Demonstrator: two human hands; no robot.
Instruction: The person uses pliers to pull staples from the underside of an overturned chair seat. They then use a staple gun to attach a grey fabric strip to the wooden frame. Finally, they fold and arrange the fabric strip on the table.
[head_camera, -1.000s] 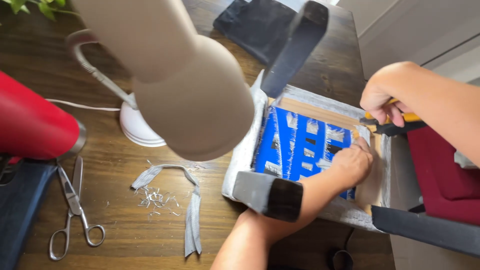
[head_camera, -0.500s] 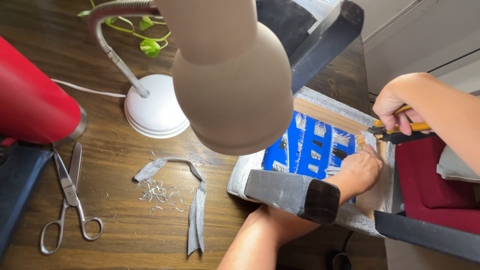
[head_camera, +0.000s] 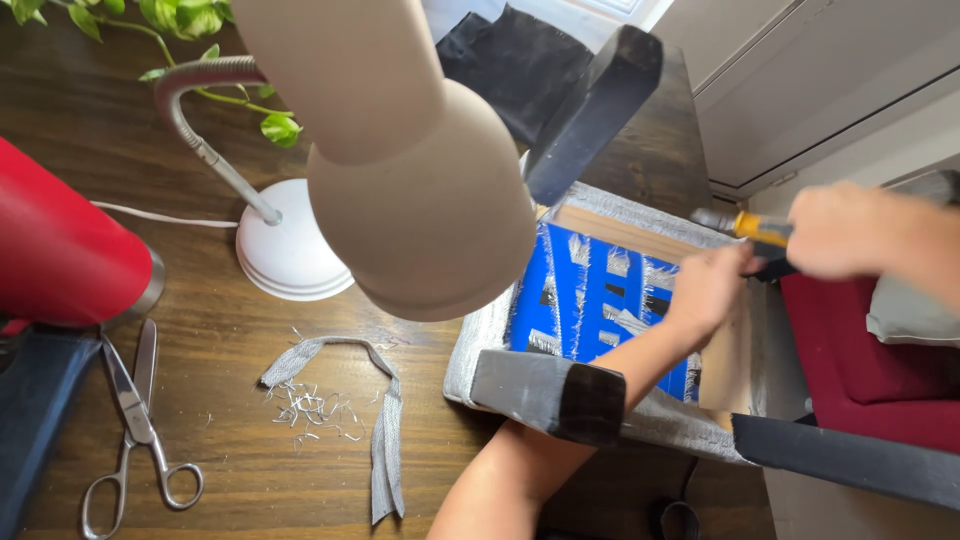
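Hidden: the beige desk lamp head (head_camera: 400, 170) covers part of the upturned seat frame with blue webbing (head_camera: 590, 300).
Left hand (head_camera: 705, 290): pressed on the webbing.
Right hand (head_camera: 850, 230): blurred, closed around a yellow-handled tool (head_camera: 745, 226).
Surface: dark wooden table (head_camera: 200, 430), steel scissors (head_camera: 130, 420).

Hands: we count two, left hand (head_camera: 705, 290) and right hand (head_camera: 845, 230)
Scissors (head_camera: 135, 420): we see one pair
Lamps (head_camera: 400, 180): one
Fabric strips (head_camera: 380, 430): one
Upturned chairs (head_camera: 600, 330): one
Yellow-handled tools (head_camera: 745, 228): one
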